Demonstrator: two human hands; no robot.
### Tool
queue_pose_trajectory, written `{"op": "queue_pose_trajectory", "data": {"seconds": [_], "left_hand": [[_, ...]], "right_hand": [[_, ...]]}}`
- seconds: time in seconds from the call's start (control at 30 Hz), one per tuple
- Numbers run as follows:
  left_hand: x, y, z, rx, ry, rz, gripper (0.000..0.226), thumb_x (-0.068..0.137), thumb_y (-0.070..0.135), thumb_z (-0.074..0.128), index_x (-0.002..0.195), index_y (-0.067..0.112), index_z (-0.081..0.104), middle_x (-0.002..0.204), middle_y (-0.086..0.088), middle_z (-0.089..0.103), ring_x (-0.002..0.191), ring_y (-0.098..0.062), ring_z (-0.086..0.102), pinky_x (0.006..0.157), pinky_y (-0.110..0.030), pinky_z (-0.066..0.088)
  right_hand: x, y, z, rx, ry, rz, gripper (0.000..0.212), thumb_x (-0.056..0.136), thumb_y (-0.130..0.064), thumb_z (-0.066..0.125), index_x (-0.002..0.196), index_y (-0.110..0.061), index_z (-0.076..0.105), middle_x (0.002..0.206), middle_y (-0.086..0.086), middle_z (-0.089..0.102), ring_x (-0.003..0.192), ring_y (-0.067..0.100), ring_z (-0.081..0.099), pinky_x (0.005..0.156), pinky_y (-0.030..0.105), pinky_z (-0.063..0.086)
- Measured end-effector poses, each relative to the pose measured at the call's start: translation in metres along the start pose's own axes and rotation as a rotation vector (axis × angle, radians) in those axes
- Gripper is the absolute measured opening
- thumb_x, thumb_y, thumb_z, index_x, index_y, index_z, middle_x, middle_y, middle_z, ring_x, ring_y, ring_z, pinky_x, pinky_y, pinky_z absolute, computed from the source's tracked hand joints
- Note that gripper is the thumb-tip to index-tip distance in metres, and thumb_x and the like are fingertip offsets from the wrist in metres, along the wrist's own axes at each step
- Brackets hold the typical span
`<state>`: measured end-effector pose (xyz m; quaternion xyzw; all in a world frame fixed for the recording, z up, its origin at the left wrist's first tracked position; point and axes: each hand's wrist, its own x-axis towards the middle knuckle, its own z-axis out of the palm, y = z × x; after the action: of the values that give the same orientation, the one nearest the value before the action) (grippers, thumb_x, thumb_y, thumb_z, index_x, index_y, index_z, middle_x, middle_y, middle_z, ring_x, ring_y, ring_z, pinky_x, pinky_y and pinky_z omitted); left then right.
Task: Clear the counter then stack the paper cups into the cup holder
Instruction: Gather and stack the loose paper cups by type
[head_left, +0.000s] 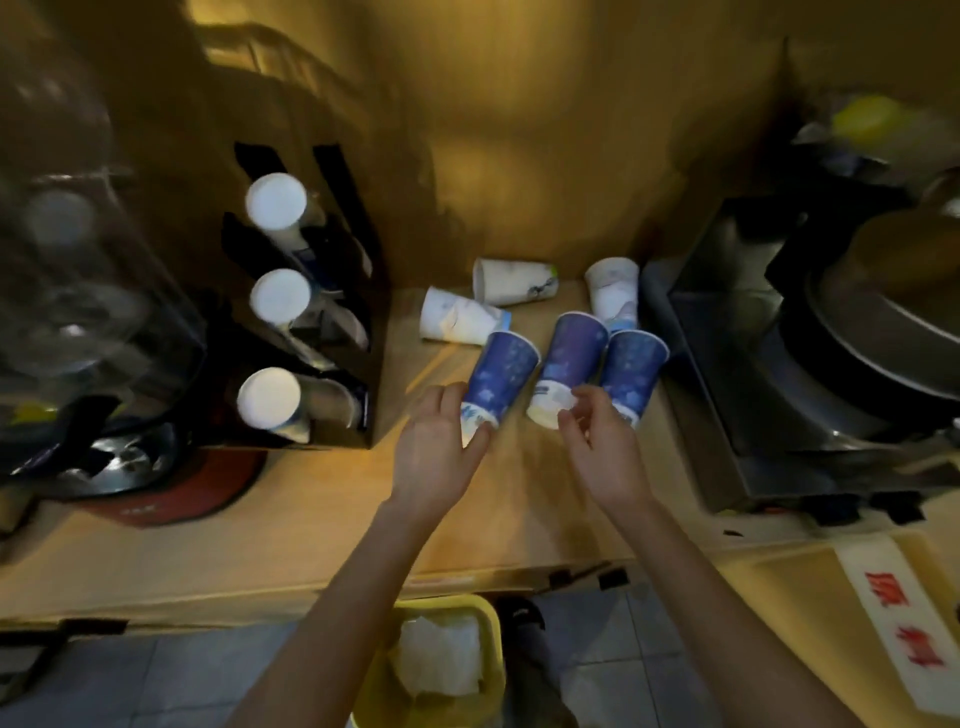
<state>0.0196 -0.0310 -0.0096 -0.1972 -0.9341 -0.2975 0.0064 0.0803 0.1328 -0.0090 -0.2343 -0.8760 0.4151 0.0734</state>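
Note:
Three blue paper cups lie on their sides on the wooden counter (311, 519), bases toward me. My left hand (441, 441) wraps the base of the left blue cup (504, 371). My right hand (602, 441) pinches the base of the middle blue cup (569, 358) with thumb and forefinger, its other fingers over the base of the right blue cup (636, 371). Behind them lie three white paper cups (457, 317) (514, 280) (613, 288). The dark cup holder (363, 322) stands to the left, with three stacks of white cups (278, 299) poking out of it.
A metal machine (753, 389) blocks the right side of the counter. Clear containers (78, 312) and a red mat (171, 493) sit to the left of the holder. A yellow bin (488, 623) holding white paper stands on the floor below the counter edge.

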Motion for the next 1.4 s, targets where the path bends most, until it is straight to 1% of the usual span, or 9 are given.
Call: {"op": "queue_pose_trajectory", "data": {"seconds": [0.17, 0.33, 0.5, 0.63, 0.8, 0.93, 1.1, 1.27, 1.4], "left_hand": [[0.029, 0.008, 0.043, 0.222, -0.163, -0.024, 0.063, 0.090, 0.035, 0.048, 0.141, 0.014, 0.020, 0.152, -0.006, 0.026, 0.138, -0.021, 0.025, 0.111, -0.038, 0.026], [0.050, 0.005, 0.075, 0.338, -0.247, -0.228, 0.080, 0.089, 0.042, 0.048, 0.144, 0.012, -0.001, 0.157, -0.009, 0.005, 0.145, -0.025, 0.006, 0.118, -0.042, 0.011], [0.063, -0.005, 0.087, 0.276, -0.238, -0.435, 0.077, 0.089, 0.046, 0.046, 0.142, 0.007, 0.009, 0.147, -0.012, 0.032, 0.135, -0.028, 0.028, 0.109, -0.042, 0.028], [0.061, -0.015, 0.082, 0.196, -0.279, -0.470, 0.066, 0.084, 0.046, 0.054, 0.134, 0.009, 0.028, 0.130, -0.012, 0.049, 0.120, -0.029, 0.044, 0.096, -0.041, 0.040], [0.054, -0.030, 0.058, 0.031, -0.326, -0.502, 0.050, 0.075, 0.042, 0.067, 0.111, 0.012, 0.049, 0.108, -0.012, 0.063, 0.096, -0.027, 0.059, 0.069, -0.032, 0.043], [0.052, -0.037, 0.040, -0.193, -0.189, -0.461, 0.067, 0.068, 0.037, 0.077, 0.121, 0.008, 0.049, 0.103, -0.010, 0.067, 0.091, -0.027, 0.063, 0.072, -0.034, 0.048], [0.053, -0.035, 0.044, -0.388, -0.079, -0.392, 0.074, 0.057, 0.021, 0.086, 0.120, 0.014, 0.047, 0.108, 0.001, 0.057, 0.094, -0.013, 0.054, 0.072, -0.021, 0.045], [0.054, -0.032, 0.072, -0.419, 0.000, -0.433, 0.083, 0.049, 0.011, 0.087, 0.121, 0.001, 0.049, 0.119, -0.016, 0.059, 0.112, -0.029, 0.054, 0.080, -0.014, 0.035], [0.054, -0.023, 0.091, -0.449, 0.047, -0.492, 0.077, 0.053, 0.001, 0.084, 0.121, 0.000, 0.048, 0.119, -0.019, 0.058, 0.111, -0.031, 0.054, 0.079, -0.017, 0.034]], "right_hand": [[0.037, 0.015, 0.006, -0.012, -0.016, 0.001, 0.038, 0.093, -0.020, 0.047, 0.128, -0.007, 0.041, 0.127, 0.016, 0.053, 0.115, 0.029, 0.051, 0.094, 0.033, 0.039], [0.078, 0.026, 0.020, 0.033, -0.066, 0.181, 0.056, 0.088, -0.026, 0.056, 0.134, -0.004, 0.032, 0.136, 0.019, 0.044, 0.122, 0.032, 0.045, 0.103, 0.038, 0.034], [0.103, 0.032, 0.038, 0.187, 0.022, 0.376, 0.075, 0.077, -0.026, 0.069, 0.135, 0.001, 0.031, 0.134, 0.024, 0.047, 0.121, 0.038, 0.046, 0.104, 0.042, 0.038], [0.112, 0.032, 0.053, 0.142, 0.023, 0.410, 0.086, 0.080, -0.028, 0.067, 0.142, -0.002, 0.014, 0.143, 0.025, 0.036, 0.125, 0.041, 0.043, 0.105, 0.045, 0.037], [0.115, 0.033, 0.068, 0.150, 0.057, 0.508, 0.097, 0.075, -0.030, 0.072, 0.144, -0.006, 0.007, 0.144, 0.024, 0.035, 0.126, 0.042, 0.043, 0.106, 0.048, 0.036], [0.112, 0.034, 0.072, 0.163, 0.073, 0.519, 0.084, 0.070, -0.028, 0.077, 0.131, -0.001, 0.027, 0.133, 0.024, 0.046, 0.118, 0.040, 0.049, 0.101, 0.043, 0.040], [0.114, 0.030, 0.066, 0.241, 0.039, 0.506, 0.071, 0.065, -0.022, 0.079, 0.120, -0.003, 0.038, 0.117, 0.019, 0.056, 0.096, 0.033, 0.059, 0.078, 0.030, 0.042], [0.117, 0.017, 0.038, 0.368, -0.041, 0.478, 0.050, 0.075, -0.019, 0.068, 0.118, -0.004, 0.047, 0.093, 0.011, 0.061, 0.064, 0.017, 0.055, 0.052, 0.023, 0.038], [0.123, 0.004, 0.013, 0.478, -0.080, 0.452, 0.043, 0.078, -0.020, 0.064, 0.116, -0.006, 0.052, 0.079, -0.001, 0.060, 0.065, 0.013, 0.058, 0.053, 0.025, 0.043]]}}
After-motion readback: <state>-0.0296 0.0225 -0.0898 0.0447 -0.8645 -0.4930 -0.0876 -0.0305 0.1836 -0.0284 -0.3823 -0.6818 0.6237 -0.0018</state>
